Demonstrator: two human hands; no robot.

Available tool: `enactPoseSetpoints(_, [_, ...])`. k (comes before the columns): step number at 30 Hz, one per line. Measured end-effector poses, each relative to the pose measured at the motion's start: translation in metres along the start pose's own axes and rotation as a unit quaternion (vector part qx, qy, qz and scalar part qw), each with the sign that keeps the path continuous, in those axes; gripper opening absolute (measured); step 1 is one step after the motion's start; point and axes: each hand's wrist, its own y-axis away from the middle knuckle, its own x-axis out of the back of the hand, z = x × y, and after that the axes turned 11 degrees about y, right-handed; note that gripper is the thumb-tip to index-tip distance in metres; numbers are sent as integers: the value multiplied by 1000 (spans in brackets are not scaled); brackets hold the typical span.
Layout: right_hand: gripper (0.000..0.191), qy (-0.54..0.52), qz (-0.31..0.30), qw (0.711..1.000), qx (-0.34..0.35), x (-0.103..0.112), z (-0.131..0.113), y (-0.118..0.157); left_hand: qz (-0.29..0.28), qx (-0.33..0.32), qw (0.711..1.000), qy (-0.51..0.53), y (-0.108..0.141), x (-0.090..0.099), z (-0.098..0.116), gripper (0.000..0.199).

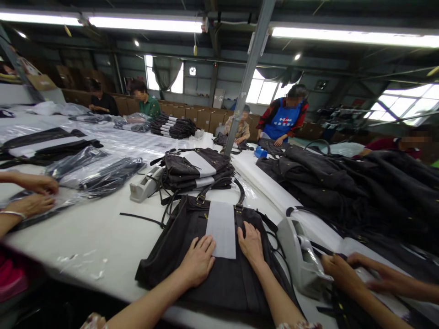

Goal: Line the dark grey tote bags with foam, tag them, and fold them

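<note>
Left hand [199,259] and right hand [252,246] lie spread, palms down, on the dark bag [228,285] atop the worktop [99,233], left overlapping the paper strip [222,224]; likely smoothing, the next move needing a straight strip.

factory workshop | bag stack [187,172] | tape dispenser [298,258] | cardboard boxes [203,119] | strip lights [147,24]

The bag [224,283] is of dark, almost black colour, and the paper [221,224] on it is pale grey. The desk [92,228] is white. One blue apron [283,122] bears white letters.
</note>
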Motion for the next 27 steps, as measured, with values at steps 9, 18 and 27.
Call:
enactPoseSetpoints(9, [58, -5, 55, 995, 84, 19, -28, -19, 14, 1, 997, 75, 4, 10, 6, 55])
enactPoseSetpoints(18, [55, 102, -139, 972, 157, 8, -99, 1, 178, 124, 967, 138, -33, 106, -19, 42])
enactPoseSetpoints(27, [53, 67, -160, 975, 136, 18, -94, -4, 94, 355, 919, 142, -107, 130, -94, 37])
